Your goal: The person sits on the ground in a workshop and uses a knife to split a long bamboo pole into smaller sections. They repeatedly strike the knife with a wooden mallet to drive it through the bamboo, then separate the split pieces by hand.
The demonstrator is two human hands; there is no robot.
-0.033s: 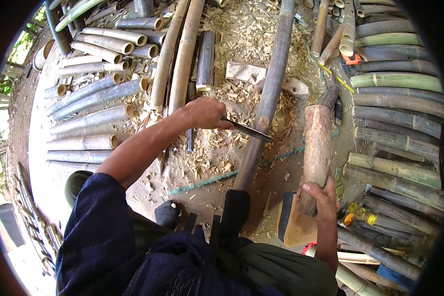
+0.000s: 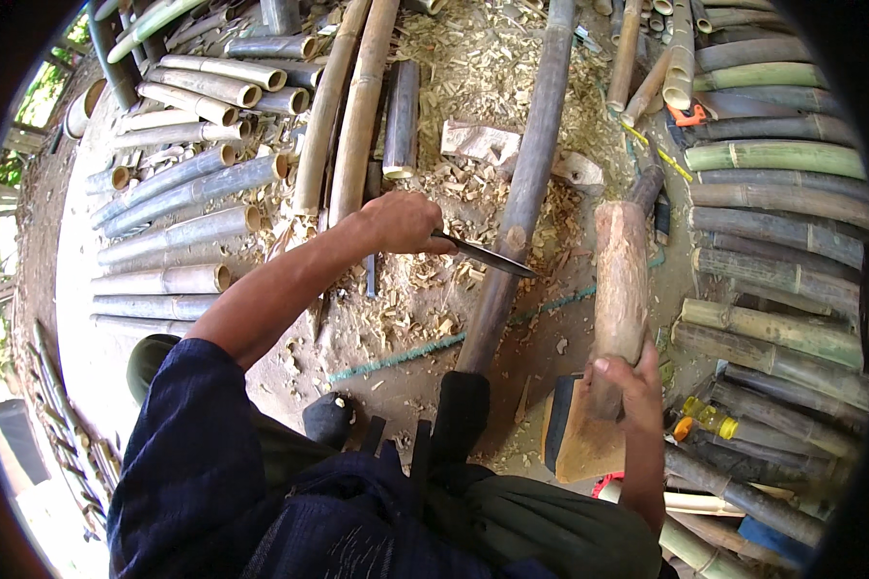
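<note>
My left hand (image 2: 404, 224) is closed around the grip of a knife (image 2: 492, 258) with a dark, narrow blade that tapers to a tip. The blade reaches right, over a long grey-brown bamboo pole (image 2: 536, 164), close to a pale spot at one of its joints. Whether the edge touches the pole I cannot tell. On the right, my right hand (image 2: 632, 381) grips the lower end of a thick wooden mallet (image 2: 621, 280) with a rough, pale head, held apart from the pole. The pole's near end meets my dark-covered foot (image 2: 462, 400).
A wooden block (image 2: 589, 449) lies below the mallet. Bamboo lengths (image 2: 777, 159) line the right side, others (image 2: 198, 183) the left. Two tan poles (image 2: 362, 116) stretch away beyond my left hand. Wood chips (image 2: 434, 289) cover the ground, crossed by a green strip (image 2: 396, 359).
My right hand and the mallet have shifted very slightly. My left hand, the knife and the bamboo pole look the same.
</note>
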